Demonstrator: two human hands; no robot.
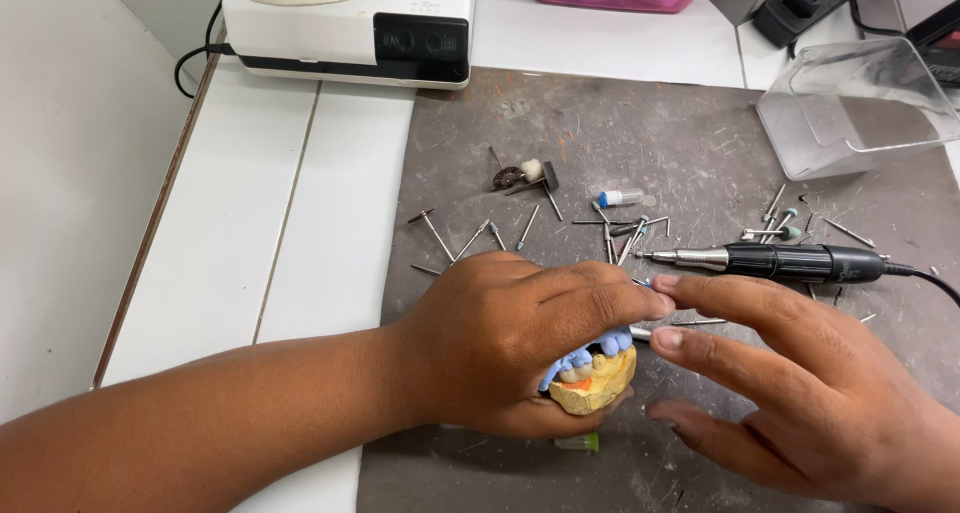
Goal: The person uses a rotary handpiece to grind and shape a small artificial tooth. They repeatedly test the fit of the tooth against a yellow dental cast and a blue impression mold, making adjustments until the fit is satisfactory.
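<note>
A: Entry, head view. The left hand [510,343] was closed round a yellow dental cast [598,383], thumb under it and fingers curled over the top; blue material [590,353] and a patch of orange sat on the cast's upper face. The cast was held just above the grey work mat [650,143], near its front edge.

B: And the right hand [790,373]?

A: Open, fingers spread and nearly straight, gripping nothing. Its fingertips [668,339] were touching or almost touching the left index finger, just beside the blue material — I could not tell which.

B: How far along did the work look?

A: My judgement only: early or paused. The black rotary handpiece [790,263] lay on the mat beyond both hands, unheld, its cord running off to the right. The blue material was on the cast and looked untrimmed — no grinding under way.

B: Room to move?

A: Tight behind the hands. Loose burs [450,238] were scattered across the mat's middle, with a small white vial [622,197] among them. A clear plastic box [850,103] stood at the far right, a white machine [350,23] at the back edge. The white tiled counter [290,223] lay to the left of the mat. A small green-tipped piece [580,441] lay right under the cast.
</note>
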